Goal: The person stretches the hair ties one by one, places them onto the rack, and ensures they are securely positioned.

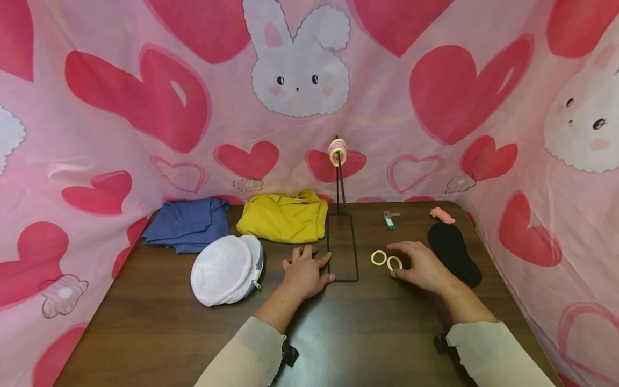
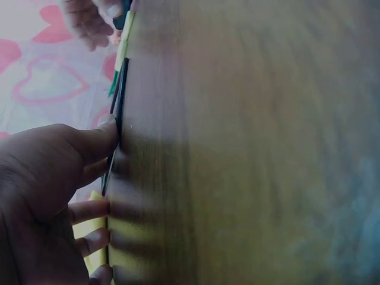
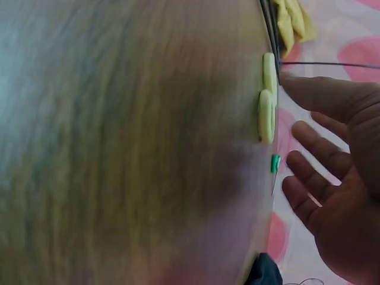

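A black wire stand (image 1: pixel 356 247) has its rectangular base on the table, and several yellow and pink rings (image 1: pixel 337 152) hang at its top. My left hand (image 1: pixel 304 273) rests with spread fingers at the base's left side; its thumb (image 2: pixel 98 142) touches the wire. Two pale yellow rings (image 1: pixel 379 258) lie flat to the right of the stand, side by side. Over the nearer ring (image 3: pixel 266 117) hovers my right hand (image 1: pixel 422 267), thumb and fingers apart and nothing held between them. Whether a fingertip touches that ring I cannot tell.
Behind lie a folded blue cloth (image 1: pixel 188 223) and a yellow garment (image 1: pixel 285 217). A white mesh bag (image 1: pixel 220 269) sits left. Keys with a green tag (image 1: pixel 389 220), a coral-coloured bundle (image 1: pixel 442 215) and a black insole-shaped piece (image 1: pixel 452 252) are at right. Patterned fabric surrounds the brown table (image 1: pixel 338 338).
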`<act>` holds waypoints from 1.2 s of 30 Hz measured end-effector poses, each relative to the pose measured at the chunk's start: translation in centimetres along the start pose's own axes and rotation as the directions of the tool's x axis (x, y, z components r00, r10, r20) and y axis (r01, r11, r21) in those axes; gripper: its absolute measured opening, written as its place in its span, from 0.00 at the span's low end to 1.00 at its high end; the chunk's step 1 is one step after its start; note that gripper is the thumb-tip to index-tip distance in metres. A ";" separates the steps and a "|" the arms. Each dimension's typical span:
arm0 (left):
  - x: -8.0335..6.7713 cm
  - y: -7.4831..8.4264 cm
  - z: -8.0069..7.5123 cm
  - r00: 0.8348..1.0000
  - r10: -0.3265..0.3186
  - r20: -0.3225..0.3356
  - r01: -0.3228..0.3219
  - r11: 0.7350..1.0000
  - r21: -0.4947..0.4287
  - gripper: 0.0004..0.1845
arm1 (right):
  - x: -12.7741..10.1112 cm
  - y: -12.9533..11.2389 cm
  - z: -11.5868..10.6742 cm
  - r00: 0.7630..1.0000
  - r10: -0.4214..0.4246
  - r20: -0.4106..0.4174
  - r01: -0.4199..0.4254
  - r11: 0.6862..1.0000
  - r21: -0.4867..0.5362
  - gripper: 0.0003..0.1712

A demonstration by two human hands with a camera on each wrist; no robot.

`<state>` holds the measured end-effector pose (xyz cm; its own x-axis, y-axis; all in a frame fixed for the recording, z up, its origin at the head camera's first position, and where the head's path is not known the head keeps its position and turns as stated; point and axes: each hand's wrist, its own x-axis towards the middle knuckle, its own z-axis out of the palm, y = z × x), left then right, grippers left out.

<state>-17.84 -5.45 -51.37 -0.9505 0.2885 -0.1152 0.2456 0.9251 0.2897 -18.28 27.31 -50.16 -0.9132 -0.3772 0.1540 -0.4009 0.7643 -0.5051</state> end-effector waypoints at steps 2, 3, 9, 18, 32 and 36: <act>-0.1 0.0 0.0 1.000 -0.004 0.004 0.004 1.000 -0.001 0.34 | -0.1 0.3 0.1 0.999 0.017 0.038 -0.017 1.000 -0.011 0.35; -0.1 0.0 0.0 1.000 -0.005 0.005 0.005 1.000 -0.004 0.34 | -0.2 0.5 0.1 0.998 0.023 0.053 -0.022 1.000 -0.014 0.35; 0.0 0.0 0.0 1.000 -0.005 -0.005 0.005 1.000 -0.016 0.34 | -0.1 0.8 0.0 0.996 0.041 0.083 -0.038 0.999 -0.033 0.33; 0.0 0.0 0.0 1.000 -0.001 0.003 0.001 1.000 -0.008 0.34 | 0.0 0.9 -0.3 0.996 0.037 0.080 -0.032 0.997 -0.066 0.25; 0.1 0.1 0.0 1.000 -0.007 0.019 0.007 1.000 0.001 0.34 | -0.2 0.8 -0.1 1.000 0.001 0.007 -0.001 0.997 -0.071 0.18; 0.1 0.0 0.0 1.000 -0.007 0.015 0.006 1.000 0.004 0.34 | -0.3 0.3 -0.1 0.999 -0.017 -0.033 0.015 0.998 -0.059 0.17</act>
<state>-17.93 -5.38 -51.36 -0.9491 0.2861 -0.1315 0.2402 0.9279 0.2852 -18.13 27.76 -50.29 -0.9080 -0.3730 0.1908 -0.4186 0.7879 -0.4517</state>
